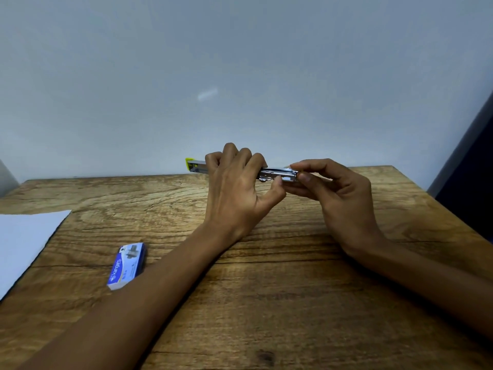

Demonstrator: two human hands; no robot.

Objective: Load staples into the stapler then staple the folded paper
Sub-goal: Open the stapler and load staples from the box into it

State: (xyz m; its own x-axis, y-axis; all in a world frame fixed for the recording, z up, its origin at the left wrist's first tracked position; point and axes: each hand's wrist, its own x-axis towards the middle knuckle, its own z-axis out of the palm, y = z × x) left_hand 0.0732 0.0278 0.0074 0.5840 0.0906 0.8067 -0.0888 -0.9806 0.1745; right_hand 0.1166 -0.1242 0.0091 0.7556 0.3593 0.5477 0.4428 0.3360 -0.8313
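Note:
A metal stapler [277, 174] with a yellow-green end [190, 162] is held level above the far part of the wooden table [280, 276]. My left hand [237, 188] wraps around its middle, hiding that section. My right hand [338, 193] pinches its right end between thumb and fingers, where a small pale piece shows. A blue box of staples [127, 265] lies on the table near my left forearm. White paper [24, 241] lies at the table's left edge, partly out of view.
A plain pale wall [240, 76] rises right behind the table's far edge. A dark object [469, 166] stands at the far right, beyond the table's corner.

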